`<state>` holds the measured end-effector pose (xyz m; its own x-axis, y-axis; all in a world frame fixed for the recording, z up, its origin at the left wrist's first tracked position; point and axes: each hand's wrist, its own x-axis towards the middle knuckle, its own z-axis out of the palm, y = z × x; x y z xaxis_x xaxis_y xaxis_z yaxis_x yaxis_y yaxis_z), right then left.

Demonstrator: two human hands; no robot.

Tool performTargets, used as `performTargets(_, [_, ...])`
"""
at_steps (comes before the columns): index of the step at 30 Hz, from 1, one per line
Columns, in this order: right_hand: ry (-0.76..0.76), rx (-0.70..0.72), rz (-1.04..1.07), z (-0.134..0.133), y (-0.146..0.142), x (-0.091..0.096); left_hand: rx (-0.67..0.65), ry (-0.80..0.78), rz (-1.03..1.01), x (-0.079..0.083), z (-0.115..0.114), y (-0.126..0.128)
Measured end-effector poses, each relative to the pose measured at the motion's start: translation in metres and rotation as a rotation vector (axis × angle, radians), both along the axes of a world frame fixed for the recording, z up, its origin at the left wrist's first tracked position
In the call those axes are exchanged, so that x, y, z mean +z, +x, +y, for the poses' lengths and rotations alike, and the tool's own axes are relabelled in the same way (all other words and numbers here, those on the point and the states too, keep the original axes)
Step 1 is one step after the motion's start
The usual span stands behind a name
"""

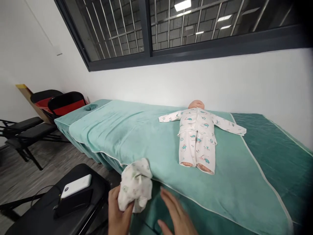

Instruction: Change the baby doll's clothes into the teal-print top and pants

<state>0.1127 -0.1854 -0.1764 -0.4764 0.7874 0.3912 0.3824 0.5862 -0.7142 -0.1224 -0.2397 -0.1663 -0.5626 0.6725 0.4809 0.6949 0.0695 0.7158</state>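
My left hand (118, 212) is closed around a bunched white baby garment (135, 184) with small printed figures, held up at the near edge of the bed. Beside it, my right hand (177, 215) is open with its fingers stretched flat over the teal cover (122, 137). Further back lies a baby doll (197, 137) on its back, arms spread, dressed in white printed pyjamas, its head toward the wall.
The long bed (276, 153) runs along a white wall under a barred window. A black stool (49, 212) at the lower left carries a white device (76, 186) on a black box. Black and red folding chairs (62, 104) stand at the far left.
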Motion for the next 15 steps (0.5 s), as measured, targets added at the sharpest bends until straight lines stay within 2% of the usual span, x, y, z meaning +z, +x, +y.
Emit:
performTargets(1, [0.011, 0.027, 0.001, 0.011, 0.000, 0.015, -0.063, 0.040, -0.039, 0.011, 0.006, 0.020])
performTargets(4, [-0.120, -0.047, 0.107, 0.043, 0.004, 0.065, -0.225, 0.211, -0.076, 0.052, 0.027, 0.066])
performTargets(7, [-0.264, 0.109, 0.306, 0.064, 0.013, 0.097, -0.189, 0.333, -0.246, 0.089, 0.046, 0.091])
performTargets(9, [-0.294, 0.215, 0.379, 0.067, 0.018, 0.098, -0.249, 0.305, -0.421, 0.105, 0.057, 0.102])
performTargets(11, [-0.283, 0.253, 0.413, 0.063, 0.022, 0.086, -0.367, 0.249, -0.540, 0.113, 0.067, 0.111])
performTargets(13, [-0.269, 0.199, 0.450, 0.057, 0.022, 0.071, -0.447, 0.201, -0.556, 0.111, 0.073, 0.119])
performTargets(15, [-0.250, 0.036, 0.489, 0.054, 0.022, 0.062, -0.488, 0.148, -0.473, 0.103, 0.077, 0.125])
